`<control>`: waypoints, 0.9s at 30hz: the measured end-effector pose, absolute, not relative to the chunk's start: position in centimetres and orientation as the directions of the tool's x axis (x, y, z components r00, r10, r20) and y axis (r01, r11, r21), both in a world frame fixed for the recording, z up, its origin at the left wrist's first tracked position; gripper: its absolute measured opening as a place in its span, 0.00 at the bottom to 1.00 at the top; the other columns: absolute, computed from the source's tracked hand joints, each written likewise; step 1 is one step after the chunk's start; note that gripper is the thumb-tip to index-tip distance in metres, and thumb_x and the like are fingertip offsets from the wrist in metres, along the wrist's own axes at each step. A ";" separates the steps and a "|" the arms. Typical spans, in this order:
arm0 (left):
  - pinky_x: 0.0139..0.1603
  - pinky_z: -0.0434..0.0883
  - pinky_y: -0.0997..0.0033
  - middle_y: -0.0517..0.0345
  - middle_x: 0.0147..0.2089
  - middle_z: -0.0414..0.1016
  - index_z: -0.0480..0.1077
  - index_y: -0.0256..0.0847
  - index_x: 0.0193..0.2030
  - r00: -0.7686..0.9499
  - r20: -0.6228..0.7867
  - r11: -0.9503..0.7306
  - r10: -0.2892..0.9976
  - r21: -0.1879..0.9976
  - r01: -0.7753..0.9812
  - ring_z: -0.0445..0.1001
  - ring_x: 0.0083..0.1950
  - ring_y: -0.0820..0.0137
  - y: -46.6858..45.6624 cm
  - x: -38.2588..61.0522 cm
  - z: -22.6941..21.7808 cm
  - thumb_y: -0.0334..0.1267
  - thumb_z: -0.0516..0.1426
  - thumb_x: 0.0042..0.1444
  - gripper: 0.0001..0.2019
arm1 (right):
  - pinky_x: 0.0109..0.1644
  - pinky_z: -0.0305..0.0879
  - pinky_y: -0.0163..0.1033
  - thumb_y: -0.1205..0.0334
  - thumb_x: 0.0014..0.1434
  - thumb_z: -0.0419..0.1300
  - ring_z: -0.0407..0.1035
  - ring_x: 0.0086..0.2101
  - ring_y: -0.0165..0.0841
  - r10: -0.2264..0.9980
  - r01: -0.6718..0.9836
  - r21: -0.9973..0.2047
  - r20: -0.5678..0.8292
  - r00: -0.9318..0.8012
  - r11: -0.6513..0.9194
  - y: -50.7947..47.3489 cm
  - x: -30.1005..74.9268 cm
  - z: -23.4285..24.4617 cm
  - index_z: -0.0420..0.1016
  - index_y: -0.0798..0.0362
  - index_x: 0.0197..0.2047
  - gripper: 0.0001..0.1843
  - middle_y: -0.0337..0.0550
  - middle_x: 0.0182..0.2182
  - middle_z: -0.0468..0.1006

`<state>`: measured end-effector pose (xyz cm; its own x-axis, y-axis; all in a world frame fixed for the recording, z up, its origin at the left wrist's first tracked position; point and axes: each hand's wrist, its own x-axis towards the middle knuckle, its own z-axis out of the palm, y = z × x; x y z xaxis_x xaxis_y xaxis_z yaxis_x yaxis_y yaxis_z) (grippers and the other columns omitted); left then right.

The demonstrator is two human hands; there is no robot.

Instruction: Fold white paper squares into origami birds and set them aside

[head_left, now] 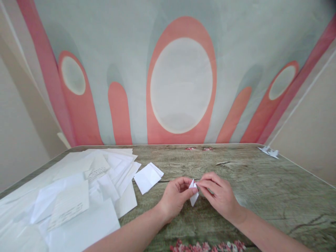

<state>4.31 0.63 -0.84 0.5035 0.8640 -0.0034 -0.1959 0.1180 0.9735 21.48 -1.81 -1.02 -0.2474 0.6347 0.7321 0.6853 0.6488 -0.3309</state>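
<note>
A small piece of folded white paper point(193, 200), narrow and pointed at both ends, is held just above the table between my two hands. My left hand point(176, 196) pinches it between thumb and fingers from the left side. From the right, my right hand point(219, 194) has its thumb and fingertips closed at the paper's upper edge; the exact grip point is partly hidden. Left of my hands lies a small stack of square white paper point(147, 178), flat on the wood-patterned table point(241, 171).
A large spread of loose white paper sheets point(105, 213), some with printed lines, covers the table's left side. Small folded white paper shapes point(269, 152) sit at the far right corner. Behind the table stands a patterned coral and grey backdrop point(181, 136).
</note>
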 end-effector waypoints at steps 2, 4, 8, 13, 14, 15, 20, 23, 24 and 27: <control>0.33 0.64 0.75 0.58 0.29 0.74 0.74 0.35 0.33 0.459 0.001 0.093 0.889 0.979 -0.182 0.67 0.29 0.73 0.6 4.3 -1.1 0.44 0.64 0.43 0.14 | 0.31 0.65 0.35 0.67 0.57 0.55 0.67 0.28 0.30 0.666 0.656 -0.409 0.719 -0.196 0.634 -1.9 21.2 -0.9 0.73 0.49 0.33 0.06 0.42 0.30 0.72; 0.34 0.64 0.74 0.58 0.29 0.75 0.75 0.36 0.32 0.390 0.047 0.018 0.920 0.986 -0.163 0.68 0.29 0.73 0.7 4.2 -1.2 0.43 0.63 0.45 0.11 | 0.31 0.64 0.35 0.65 0.57 0.55 0.66 0.27 0.30 0.735 0.593 -0.549 0.669 -0.110 0.589 -2.1 20.8 -0.7 0.71 0.51 0.32 0.04 0.42 0.30 0.70; 0.38 0.65 0.73 0.56 0.30 0.75 0.77 0.40 0.31 0.279 0.224 -0.217 0.934 0.974 -0.057 0.70 0.34 0.69 0.7 3.9 -1.1 0.38 0.61 0.48 0.06 | 0.28 0.63 0.34 0.59 0.59 0.52 0.64 0.25 0.29 0.914 0.333 -0.861 0.406 -0.005 0.384 -2.6 20.0 -0.1 0.68 0.53 0.33 0.08 0.38 0.24 0.68; 0.38 0.66 0.72 0.55 0.31 0.75 0.78 0.42 0.32 0.300 0.330 -0.358 0.895 0.933 0.042 0.71 0.35 0.69 0.4 3.7 -0.5 0.36 0.60 0.50 0.05 | 0.27 0.61 0.33 0.55 0.58 0.54 0.61 0.23 0.28 0.972 0.147 -0.960 0.235 -0.030 0.237 -3.1 19.2 0.4 0.68 0.54 0.32 0.11 0.36 0.22 0.66; 0.39 0.67 0.72 0.55 0.31 0.75 0.78 0.42 0.32 0.308 0.340 -0.373 0.889 0.926 0.053 0.71 0.35 0.68 0.4 3.7 -0.4 0.36 0.59 0.51 0.05 | 0.27 0.60 0.32 0.55 0.57 0.55 0.61 0.23 0.27 0.970 0.149 -0.959 0.241 -0.018 0.241 -3.1 19.1 0.4 0.68 0.54 0.31 0.11 0.36 0.22 0.66; 0.39 0.67 0.72 0.55 0.32 0.75 0.78 0.43 0.33 0.317 0.348 -0.385 0.882 0.921 0.061 0.71 0.35 0.68 0.4 3.7 -0.5 0.36 0.59 0.51 0.05 | 0.27 0.60 0.32 0.54 0.56 0.56 0.61 0.24 0.27 0.968 0.155 -0.956 0.253 -0.006 0.251 -3.1 19.0 0.4 0.68 0.54 0.30 0.11 0.36 0.22 0.66; 0.38 0.67 0.73 0.55 0.32 0.75 0.77 0.42 0.34 0.334 0.345 -0.398 0.877 0.912 0.101 0.71 0.35 0.69 0.4 3.7 -0.6 0.35 0.59 0.52 0.06 | 0.27 0.59 0.32 0.55 0.55 0.57 0.60 0.24 0.27 0.964 0.175 -0.949 0.267 0.006 0.262 -2.8 19.0 0.0 0.68 0.54 0.28 0.11 0.37 0.24 0.66; 0.37 0.67 0.73 0.56 0.31 0.74 0.77 0.41 0.33 0.306 0.354 -0.408 0.884 0.904 0.132 0.71 0.34 0.70 0.4 3.7 -0.6 0.35 0.59 0.51 0.05 | 0.26 0.58 0.32 0.56 0.55 0.57 0.60 0.23 0.27 0.984 0.130 -0.976 0.179 0.013 0.176 -2.8 19.0 -0.1 0.68 0.54 0.28 0.11 0.35 0.21 0.65; 0.36 0.67 0.73 0.56 0.30 0.74 0.77 0.41 0.33 0.295 0.369 -0.421 0.881 0.897 0.135 0.71 0.33 0.70 0.4 3.6 -0.6 0.35 0.59 0.51 0.05 | 0.26 0.58 0.31 0.56 0.55 0.57 0.60 0.23 0.27 0.991 0.102 -0.986 0.136 0.017 0.134 -2.8 19.0 -0.1 0.67 0.54 0.28 0.11 0.34 0.20 0.65; 0.37 0.67 0.74 0.57 0.30 0.74 0.76 0.40 0.31 0.274 0.416 -0.460 0.867 0.880 0.119 0.71 0.33 0.71 0.4 3.6 -0.5 0.33 0.59 0.51 0.04 | 0.26 0.57 0.31 0.57 0.54 0.58 0.59 0.21 0.26 1.000 0.003 -1.000 0.018 0.018 0.018 -2.9 18.9 -0.1 0.67 0.54 0.27 0.10 0.34 0.18 0.65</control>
<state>3.65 0.41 -0.47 0.2738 0.8670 0.4164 0.1186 -0.4600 0.8799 18.86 -2.86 -0.15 0.0177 0.9997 0.0185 0.0026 0.0184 -0.9998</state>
